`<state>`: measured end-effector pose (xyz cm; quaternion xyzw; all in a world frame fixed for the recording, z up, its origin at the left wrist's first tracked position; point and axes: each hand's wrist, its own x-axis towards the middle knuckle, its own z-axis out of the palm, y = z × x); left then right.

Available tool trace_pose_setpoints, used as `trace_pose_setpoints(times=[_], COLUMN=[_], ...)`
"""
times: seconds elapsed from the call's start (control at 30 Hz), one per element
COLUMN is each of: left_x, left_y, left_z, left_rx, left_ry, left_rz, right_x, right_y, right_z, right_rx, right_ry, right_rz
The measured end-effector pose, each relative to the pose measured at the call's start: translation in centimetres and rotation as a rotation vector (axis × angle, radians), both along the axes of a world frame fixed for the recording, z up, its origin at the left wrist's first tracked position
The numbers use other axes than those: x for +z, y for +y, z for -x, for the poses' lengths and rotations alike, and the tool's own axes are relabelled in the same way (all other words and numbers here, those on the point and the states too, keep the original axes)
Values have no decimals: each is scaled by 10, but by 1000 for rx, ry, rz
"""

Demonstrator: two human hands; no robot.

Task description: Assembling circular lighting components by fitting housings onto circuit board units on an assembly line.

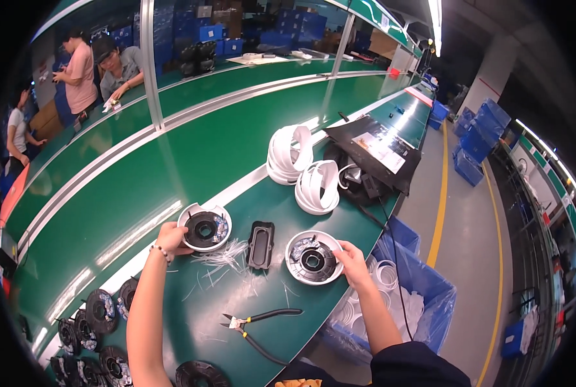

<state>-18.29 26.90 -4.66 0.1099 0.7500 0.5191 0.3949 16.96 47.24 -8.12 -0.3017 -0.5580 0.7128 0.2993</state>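
My left hand [170,239] grips the rim of a round white housing [205,228] that carries a black disc and a small circuit board. A similar white housing [313,258], with its own black disc and board, is pinched at its right edge by my right hand [354,263]. Between the two, a black oblong frame [261,245] lies on the green table. Beside it spreads a pile of thin clear plastic strips [226,257]. Nearer to me rest side cutters [239,324] with black and yellow handles, their jaws apart.
Black discs with circuit boards [101,311] crowd the lower left. White ring stacks [289,155] stand beyond my hands, near a black sheet [372,147] with paper. At right, a lined blue bin [439,290] holds white rings. A green conveyor [236,142] runs alongside; several people work across it.
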Motion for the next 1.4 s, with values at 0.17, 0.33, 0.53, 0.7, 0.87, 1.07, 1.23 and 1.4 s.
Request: trace_pose_setpoints(times=[0.17, 0.33, 0.53, 0.7, 0.87, 1.07, 1.23, 1.4], left_x=[32, 84, 129, 102, 29, -95, -224, -344], left_y=[-33, -126, -312, -464, -539, -598, -621, -615], left_z=[-32, -55, -151, -312, -473, -554, -518, -457], left_rx=[47, 106, 433, 1129, 1842, 2168, 2059, 1993], left_ry=[-13, 26, 208, 433, 664, 268, -234, -229], left_rz=[-176, -335, -543, -429, -40, -118, -140, -114], right_x=[3, 29, 83, 59, 34, 53, 60, 58], right_y=[-6, -39, -137, -161, -273, -341, -377, -404], right_z=[-10, -8, 2, 6, 8, 12, 20, 28], right_rx=[-131, -39, 224, 872, 1286, 1515, 1449, 1416], right_ry=[245, 182, 292, 1, -11, -88, -254, -330], right_rz=[34, 46, 110, -43, -258, -360, -392, -374])
